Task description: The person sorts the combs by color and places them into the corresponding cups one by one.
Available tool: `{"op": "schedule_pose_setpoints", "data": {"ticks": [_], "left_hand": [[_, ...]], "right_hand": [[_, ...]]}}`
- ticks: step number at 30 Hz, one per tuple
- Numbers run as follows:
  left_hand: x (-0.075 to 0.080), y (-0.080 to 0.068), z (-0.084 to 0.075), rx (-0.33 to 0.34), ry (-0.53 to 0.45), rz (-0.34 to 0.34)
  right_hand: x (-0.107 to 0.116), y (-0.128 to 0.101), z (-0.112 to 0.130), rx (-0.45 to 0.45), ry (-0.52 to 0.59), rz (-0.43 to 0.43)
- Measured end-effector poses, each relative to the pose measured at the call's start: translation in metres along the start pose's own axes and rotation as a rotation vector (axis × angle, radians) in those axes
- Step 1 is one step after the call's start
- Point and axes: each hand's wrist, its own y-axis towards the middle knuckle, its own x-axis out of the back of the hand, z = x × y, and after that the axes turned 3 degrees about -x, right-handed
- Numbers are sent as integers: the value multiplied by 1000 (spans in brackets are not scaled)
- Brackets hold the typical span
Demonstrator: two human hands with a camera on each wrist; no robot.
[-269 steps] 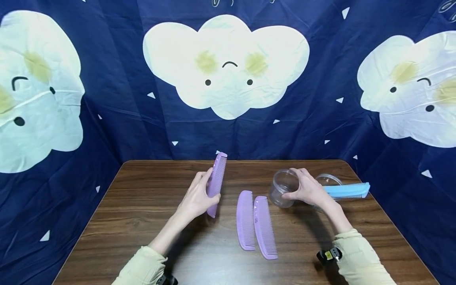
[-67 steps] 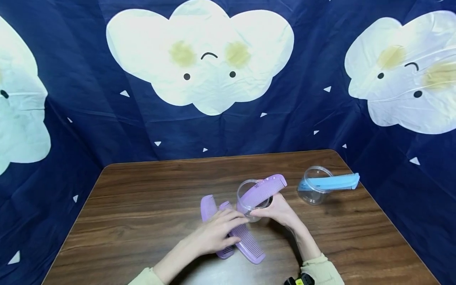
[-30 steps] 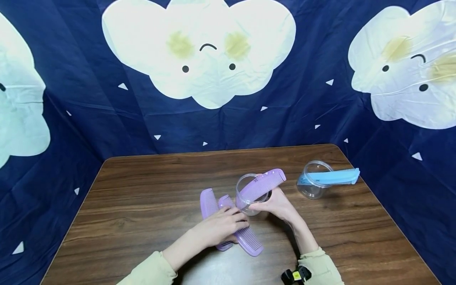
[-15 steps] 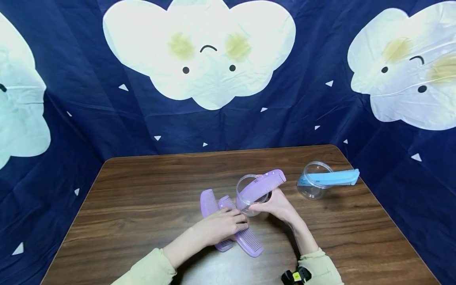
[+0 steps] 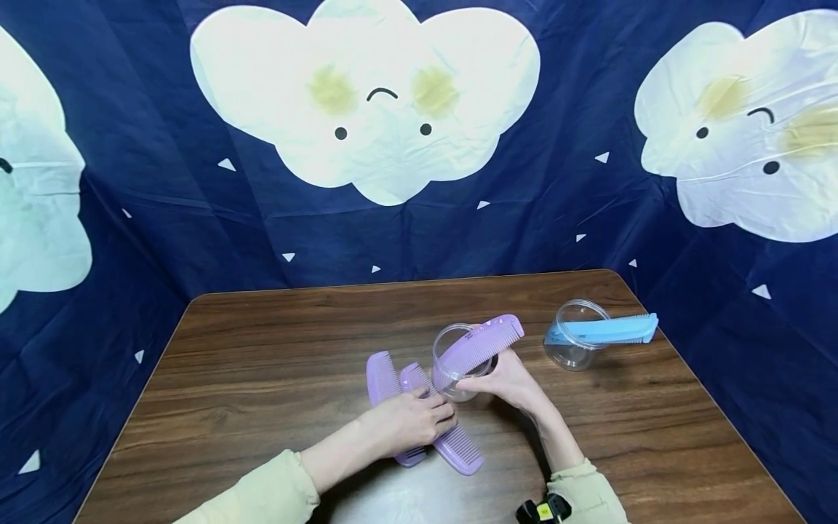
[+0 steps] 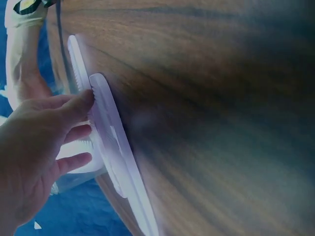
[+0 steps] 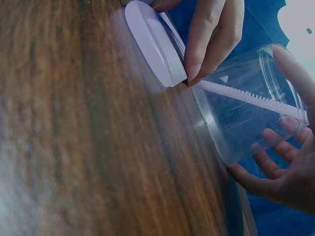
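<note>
**Two hands at the combs and the cup**

A purple comb (image 5: 483,342) leans in a clear cup (image 5: 458,364) standing mid-tabletop (image 5: 262,364), its upper end jutting past the rim. The right hand (image 5: 507,380) curls its fingers round the cup. Just beside it, the left hand (image 5: 406,422) lies on two flat purple combs (image 5: 458,445), fingers bent over their teeth; whether it grips them is hard to tell. The left hand hides the combs' middles. Well apart to the right, a blue comb (image 5: 612,329) rests across a second cup (image 5: 571,348).
</note>
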Motion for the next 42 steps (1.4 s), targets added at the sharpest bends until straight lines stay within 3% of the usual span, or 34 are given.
{"op": "schedule_pose_setpoints", "data": {"ticks": [9, 20, 25, 34, 42], "left_hand": [[7, 4, 3, -43, 34, 20], [11, 9, 4, -38, -16, 71], [13, 7, 7, -14, -94, 37], [21, 0, 15, 51, -324, -34], [31, -8, 23, 83, -424, -162]], "right_hand": [[0, -1, 1, -11, -1, 1], [-1, -2, 0, -8, 2, -3], [-1, -2, 1, -14, 0, -6], [1, -2, 1, -4, 19, 6], [2, -3, -1, 0, 18, 14]]}}
